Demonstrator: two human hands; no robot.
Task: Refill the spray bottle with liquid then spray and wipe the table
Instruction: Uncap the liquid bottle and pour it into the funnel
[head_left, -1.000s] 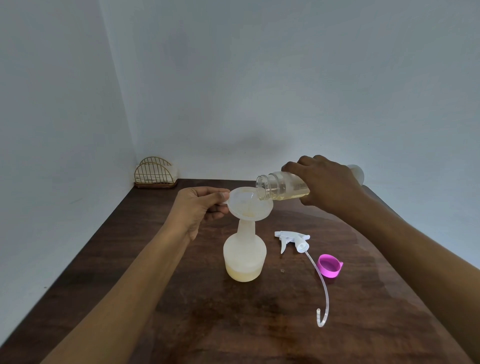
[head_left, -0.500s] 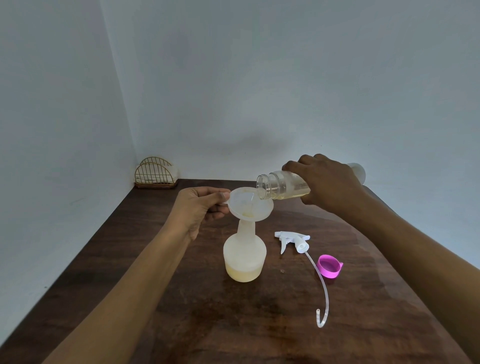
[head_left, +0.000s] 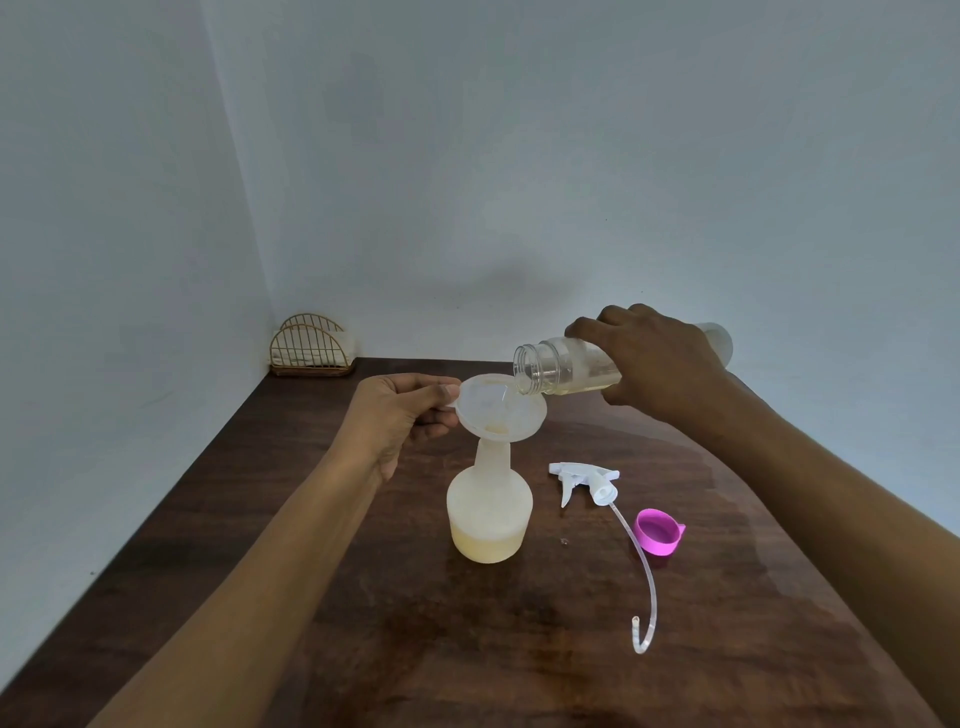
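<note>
Yellow pool (head_left: 496, 429) newly in funnel (head_left: 525, 415) — spray bottle (head_left: 489, 512) translucent, low-filled

A glossy dark wood table (head_left: 519, 649) carries a frosted plastic spray bottle (head_left: 489, 512) and funnel (head_left: 501, 410), a clear plastic refill bottle (head_left: 563, 370), a shiny pink cap (head_left: 658, 532), and a far-left wire holder (head_left: 311, 351).

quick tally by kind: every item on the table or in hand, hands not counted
bottles: 2, the spray bottle and the clear refill bottle
funnel: 1
trigger sprayer head: 1
pink cap: 1
wire napkin holder: 1
total: 6
</note>
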